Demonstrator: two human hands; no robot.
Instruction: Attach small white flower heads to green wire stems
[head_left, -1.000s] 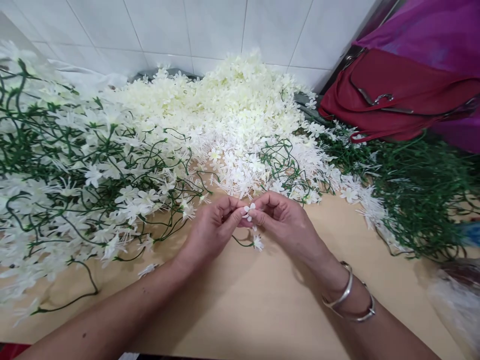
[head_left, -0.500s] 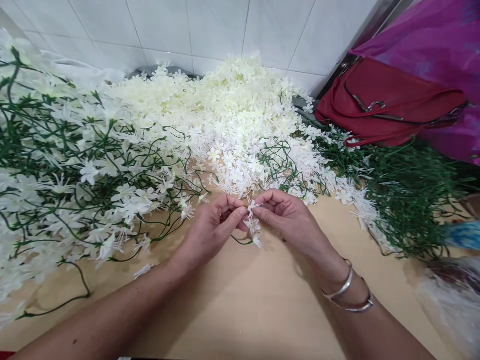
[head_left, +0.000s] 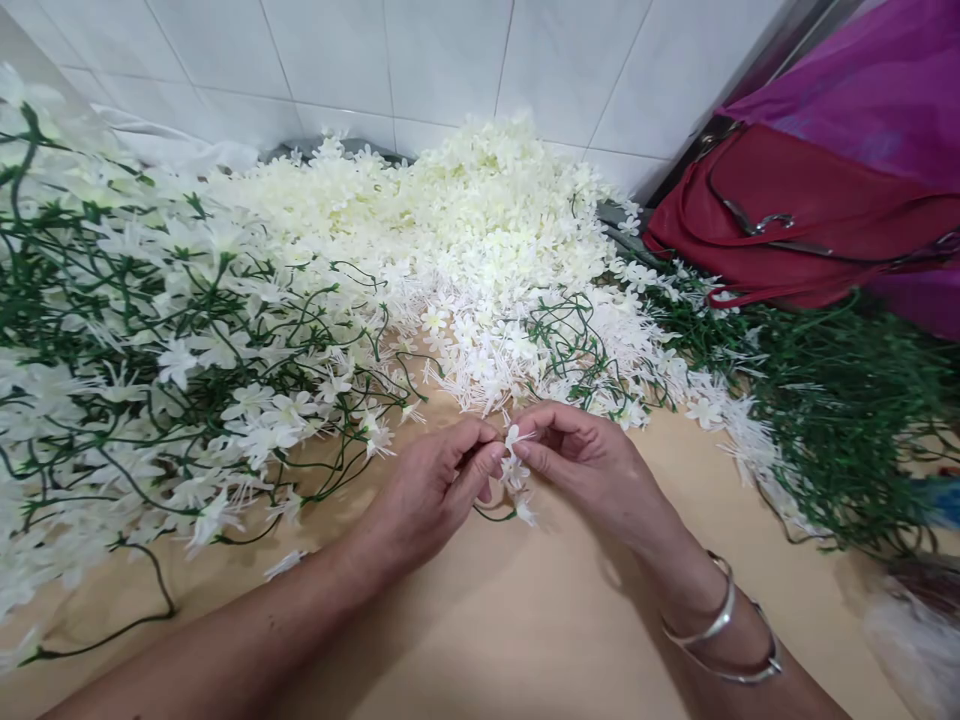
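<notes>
Since a second ago both hands have slid a little lower in the view, and the top bloom pinched between them, which then faced up, now shows side-on with its thin stamens pointing right.

The left hand (head_left: 431, 490) and the right hand (head_left: 592, 465) meet fingertip to fingertip just above the desk (head_left: 525, 620), both closed in a pinch on the flower sprig (head_left: 514, 462). The sprig is a short green stem with small white blooms, and its lowest bloom hangs just under the fingers. Two silver bangles (head_left: 720, 630) ring the right wrist.

The desk is a smooth, pale tan board, bare in front of the hands and covered behind them. Against the white tiled wall (head_left: 420, 50) lies a heap of cream petals (head_left: 465, 210). A spread of spiky white stamen pieces (head_left: 517, 350) spills from the heap towards the hands. On the left, finished vines (head_left: 150, 340) of green stems with white flowers sprawl across the desk and beyond the edge of the view. On the right lies a tangle of bare green stems (head_left: 840, 420), well apart from the hands.

Behind those stems a dark red bag (head_left: 795, 230) with metal fittings leans in the corner, with purple cloth (head_left: 862, 90) above it. A clear plastic wrapper (head_left: 915, 640) shows blurred at the lower right edge. Light from above casts soft shadows of the arms on the board.
</notes>
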